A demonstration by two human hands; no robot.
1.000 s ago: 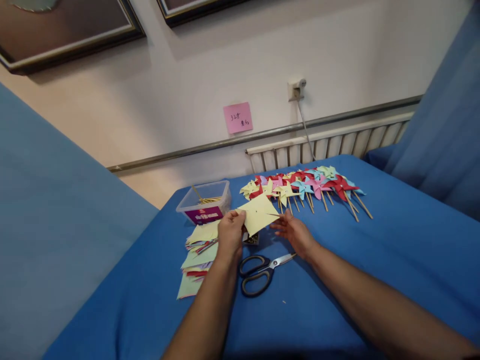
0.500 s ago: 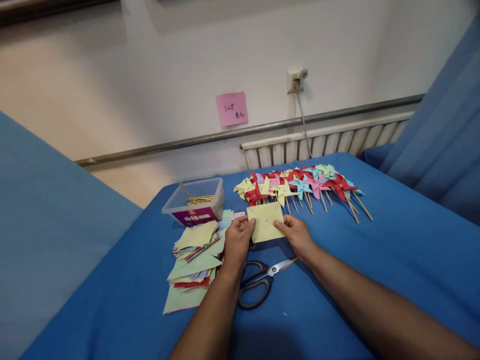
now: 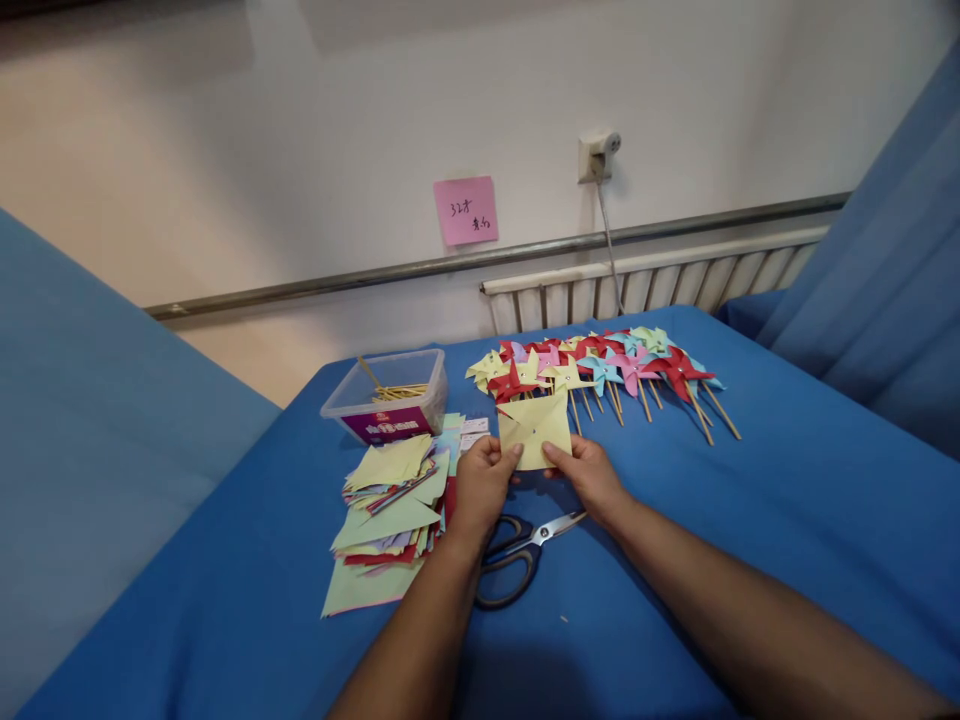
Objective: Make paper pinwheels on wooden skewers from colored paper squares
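A yellow square of paper point(image 3: 534, 422) is held up between both hands, with slits running in from its corners and a small dark spot or hole at its middle. My left hand point(image 3: 484, 485) pinches its lower left corner. On the lower right part, the thumb of my right hand point(image 3: 589, 475) presses on the front, fingers behind. Scissors point(image 3: 525, 545) with dark handles lie just below on the blue cloth, blades slightly apart or closed, I cannot tell. Beside my left hand is a stack of coloured paper pieces point(image 3: 394, 510).
Behind the paper lie several finished paper pinwheels point(image 3: 600, 370) on wooden sticks. A clear plastic box point(image 3: 386, 395) of sticks stands at the back left. The blue-covered table point(image 3: 720, 540) reaches toward a radiator point(image 3: 675, 275) and wall. Blue curtains point(image 3: 885, 260) hang at the sides.
The yellow paper has tilted slightly, and both hands have shifted to grip lower on it, my right thumb moving down toward its lower edge. The view has moved a little.
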